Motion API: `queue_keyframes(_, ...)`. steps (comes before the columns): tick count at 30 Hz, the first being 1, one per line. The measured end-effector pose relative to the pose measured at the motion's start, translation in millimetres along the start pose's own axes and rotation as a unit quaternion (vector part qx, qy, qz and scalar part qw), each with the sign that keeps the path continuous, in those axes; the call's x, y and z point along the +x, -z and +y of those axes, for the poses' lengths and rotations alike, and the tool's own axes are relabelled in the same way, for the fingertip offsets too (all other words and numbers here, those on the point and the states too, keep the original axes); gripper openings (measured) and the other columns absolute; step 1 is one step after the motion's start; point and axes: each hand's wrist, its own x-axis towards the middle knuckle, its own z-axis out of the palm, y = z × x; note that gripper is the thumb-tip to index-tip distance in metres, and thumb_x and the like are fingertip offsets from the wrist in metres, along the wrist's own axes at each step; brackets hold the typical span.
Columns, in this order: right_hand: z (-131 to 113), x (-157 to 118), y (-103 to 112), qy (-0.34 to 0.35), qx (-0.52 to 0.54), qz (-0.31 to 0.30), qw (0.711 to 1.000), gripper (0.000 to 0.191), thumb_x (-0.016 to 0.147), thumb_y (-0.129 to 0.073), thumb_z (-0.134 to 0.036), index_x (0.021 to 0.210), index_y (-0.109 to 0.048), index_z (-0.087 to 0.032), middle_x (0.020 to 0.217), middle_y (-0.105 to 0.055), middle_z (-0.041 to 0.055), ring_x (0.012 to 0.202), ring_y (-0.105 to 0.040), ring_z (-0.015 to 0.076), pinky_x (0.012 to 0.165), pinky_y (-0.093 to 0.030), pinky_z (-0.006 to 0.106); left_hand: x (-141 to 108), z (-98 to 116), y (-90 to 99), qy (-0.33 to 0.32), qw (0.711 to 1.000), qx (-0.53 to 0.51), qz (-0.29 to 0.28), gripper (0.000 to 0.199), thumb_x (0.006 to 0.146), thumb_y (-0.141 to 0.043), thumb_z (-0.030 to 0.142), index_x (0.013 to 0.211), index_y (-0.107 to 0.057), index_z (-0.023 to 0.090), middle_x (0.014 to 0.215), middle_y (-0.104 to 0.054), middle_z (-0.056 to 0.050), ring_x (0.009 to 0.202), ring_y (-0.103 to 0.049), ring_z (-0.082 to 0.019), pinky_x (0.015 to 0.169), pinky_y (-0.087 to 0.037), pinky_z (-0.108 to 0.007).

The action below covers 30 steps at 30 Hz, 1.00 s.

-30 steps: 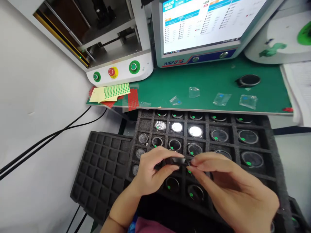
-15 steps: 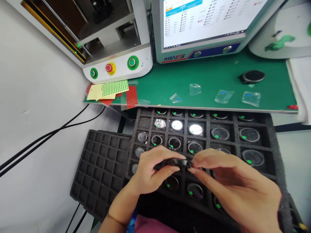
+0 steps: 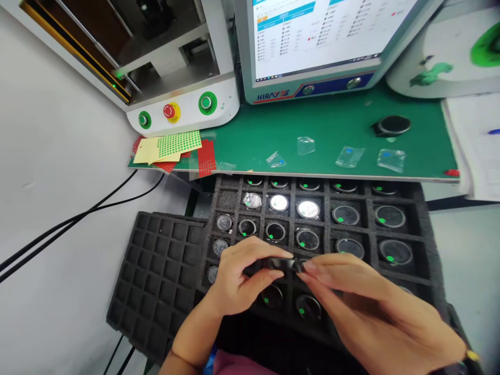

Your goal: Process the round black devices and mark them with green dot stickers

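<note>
In the frame's lower middle, over the foam tray, the left hand clamps a dark device edge-on, probably steadying it; the right hand pinches its right end, seemingly for control.

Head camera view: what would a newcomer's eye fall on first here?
Probably the left hand and right hand, low in the middle, pinching a small dark object between them above a black foam tray of round pieces, many green-dotted. Next, likely the bright screen at top centre and the red button on the white panel at upper left.
</note>
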Motion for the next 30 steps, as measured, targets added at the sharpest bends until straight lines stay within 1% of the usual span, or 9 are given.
queue_keyframes(6, -2, 13, 15, 0.002, 0.045, -0.077, 0.996, 0.024, 0.081, -0.064, 0.003, 0.091, -0.058, -0.017, 0.081, -0.065, -0.0003, 0.078, -0.065, 0.0102, 0.068, -0.056, 0.021, 2, -6, 1.7, 0.028, 0.998, -0.052, -0.029, 0.016, 0.091, -0.062, 0.016, 0.105, -0.067, 0.016, 0.092, -0.068, -0.004, 0.085, -0.062, -0.01, 0.076, -0.046, -0.018)
queue_keyframes(9, -4, 16, 18, 0.001, 0.037, -0.095, 0.995, 0.022, 0.083, -0.061, 0.002, 0.091, -0.055, -0.018, 0.081, -0.064, 0.0004, 0.078, -0.064, 0.0097, 0.067, -0.055, 0.02, 0, -4, -0.1, 0.031, 0.998, -0.043, -0.025, 0.014, 0.09, -0.062, 0.017, 0.103, -0.068, 0.015, 0.089, -0.068, -0.004, 0.081, -0.062, -0.01, 0.074, -0.047, -0.017)
queue_keyframes(12, -3, 12, 11, 0.028, 0.005, -0.077, 0.997, 0.021, 0.085, -0.054, 0.004, 0.088, -0.049, -0.016, 0.082, -0.059, 0.0018, 0.077, -0.06, 0.0081, 0.064, -0.052, 0.019, -1, -1, -4.6, 0.01, 1.0, 0.002, -0.002, 0.016, 0.09, -0.062, 0.015, 0.106, -0.066, 0.015, 0.091, -0.068, -0.003, 0.083, -0.062, -0.009, 0.075, -0.047, -0.017)
queue_keyframes(14, 0, 7, 5, 0.036, 0.003, -0.037, 0.999, 0.023, 0.085, -0.052, 0.006, 0.092, -0.05, -0.016, 0.084, -0.058, 0.003, 0.08, -0.059, 0.0085, 0.068, -0.051, 0.02, -2, 0, -7.5, -0.005, 1.0, 0.028, 0.013, 0.019, 0.09, -0.061, 0.013, 0.109, -0.064, 0.016, 0.091, -0.068, -0.003, 0.083, -0.061, -0.009, 0.075, -0.047, -0.017)
queue_keyframes(16, 4, 3, 0, 0.01, -0.011, 0.019, 1.0, 0.028, 0.085, -0.057, 0.002, 0.106, -0.056, -0.016, 0.088, -0.058, 0.0046, 0.085, -0.059, 0.01, 0.075, -0.052, 0.023, -1, 0, -9.1, -0.016, 0.999, 0.042, 0.024, 0.021, 0.09, -0.06, 0.012, 0.11, -0.064, 0.016, 0.091, -0.067, -0.004, 0.082, -0.061, -0.009, 0.074, -0.047, -0.017)
queue_keyframes(18, 8, 0, -2, -0.01, -0.046, 0.045, 0.998, 0.035, 0.085, -0.064, -0.004, 0.117, -0.059, -0.017, 0.092, -0.058, 0.0053, 0.087, -0.059, 0.0107, 0.078, -0.052, 0.024, -1, -2, -9.0, -0.018, 0.999, 0.041, 0.026, 0.022, 0.09, -0.06, 0.012, 0.111, -0.064, 0.017, 0.092, -0.067, -0.003, 0.083, -0.061, -0.01, 0.075, -0.047, -0.017)
queue_keyframes(23, 6, 5, 2, 0.033, -0.082, 0.01, 0.996, 0.022, 0.083, -0.064, 0.0, 0.098, -0.063, -0.017, 0.082, -0.057, 0.0015, 0.072, -0.056, 0.0053, 0.06, -0.046, 0.016, -4, -8, -7.7, -0.026, 0.999, 0.035, 0.024, 0.026, 0.089, -0.06, 0.01, 0.113, -0.063, 0.019, 0.093, -0.066, -0.004, 0.084, -0.06, -0.01, 0.076, -0.047, -0.018)
queue_keyframes(26, -1, 8, 4, 0.072, -0.15, 0.016, 0.986, 0.017, 0.085, -0.061, -0.001, 0.096, -0.06, -0.015, 0.077, -0.057, 0.0023, 0.069, -0.055, 0.0057, 0.06, -0.047, 0.017, -6, -6, -12.1, -0.022, 0.999, 0.028, 0.04, 0.028, 0.089, -0.06, 0.009, 0.115, -0.063, 0.019, 0.097, -0.067, -0.003, 0.087, -0.061, -0.01, 0.077, -0.048, -0.018)
queue_keyframes(30, -9, 9, 5, 0.128, -0.264, 0.008, 0.956, 0.015, 0.085, -0.06, -0.002, 0.096, -0.057, -0.013, 0.079, -0.059, 0.0055, 0.071, -0.056, 0.0087, 0.062, -0.048, 0.02, -8, 2, -23.2, -0.021, 0.995, 0.035, 0.09, 0.027, 0.09, -0.058, 0.008, 0.115, -0.062, 0.018, 0.099, -0.068, -0.003, 0.088, -0.062, -0.008, 0.079, -0.05, -0.016)
